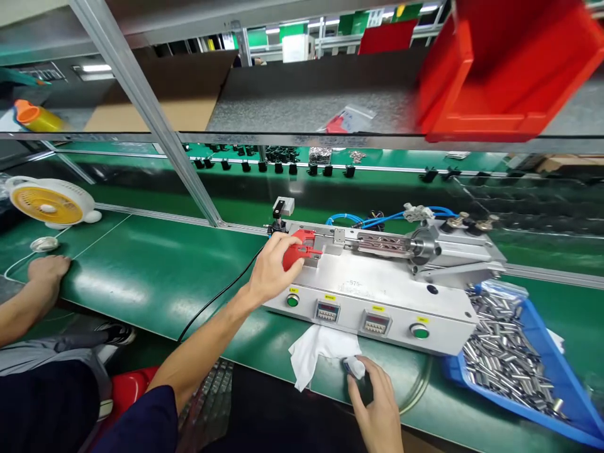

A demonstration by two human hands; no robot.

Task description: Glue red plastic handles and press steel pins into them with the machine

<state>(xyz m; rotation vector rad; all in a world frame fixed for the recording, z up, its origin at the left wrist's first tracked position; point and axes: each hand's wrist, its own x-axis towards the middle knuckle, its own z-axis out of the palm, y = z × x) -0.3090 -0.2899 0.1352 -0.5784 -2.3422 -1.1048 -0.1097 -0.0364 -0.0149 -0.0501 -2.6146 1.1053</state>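
My left hand is closed around a red plastic part, at the left end of a metal bench machine. Some of the red part is hidden by my fingers. It sits against the machine's small metal holder, in line with a rod and cylinder. Low in front of the machine, my right hand curls its thumb and fingers around a small dark piece with a white wad on it; its exact kind is unclear. A white cloth lies on the green bench just left of that hand.
A blue bin of short metal tubes stands at the right. A yellow-and-white fan and another person's hand are at the left. A red bin sits on the shelf above. Blue air hoses run behind the machine.
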